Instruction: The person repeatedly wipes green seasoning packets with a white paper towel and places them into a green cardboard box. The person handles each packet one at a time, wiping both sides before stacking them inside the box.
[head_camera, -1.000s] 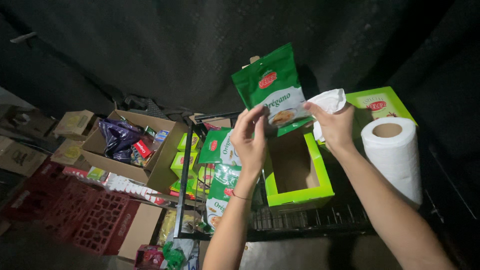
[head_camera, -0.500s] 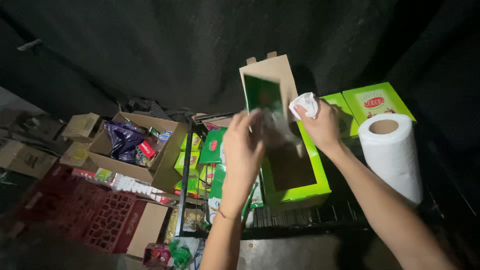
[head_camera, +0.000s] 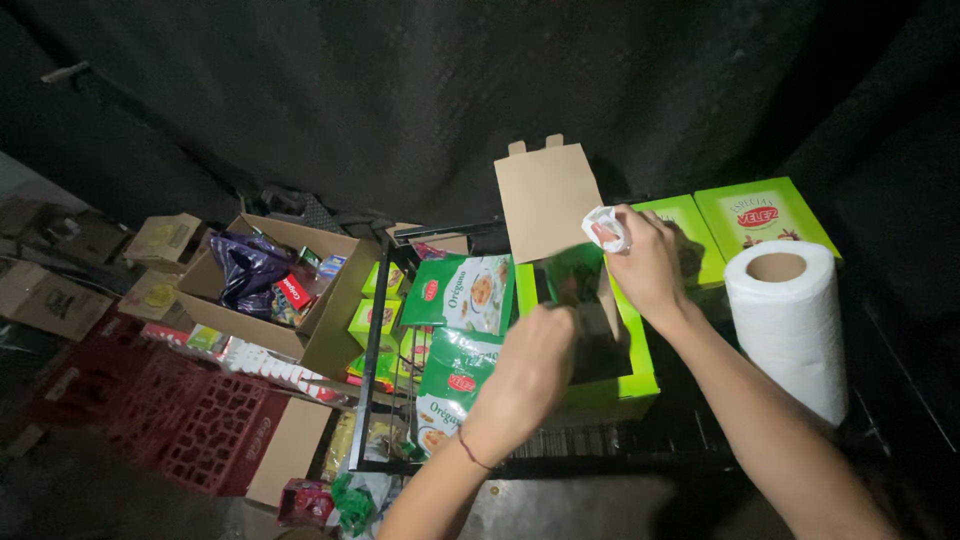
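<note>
Nearest, the left hand (head_camera: 535, 365) reaches into the open green carton (head_camera: 600, 385) on the dark wire rack (head_camera: 640, 440), fingers curled together around a dark green packet (head_camera: 572, 282) that is blurred inside the box. Just beyond, the right hand (head_camera: 648, 262) rests on the carton's far right edge, fingers pinched on a crumpled white paper wad (head_camera: 604, 228). The carton's brown flap (head_camera: 545, 198) stands upright behind it. A white paper towel roll (head_camera: 790, 325) stands at right. Loose green packets (head_camera: 458, 292) lie left of the carton; farther left sit an open cardboard box (head_camera: 330, 320) and a red crate (head_camera: 200, 425).
</note>
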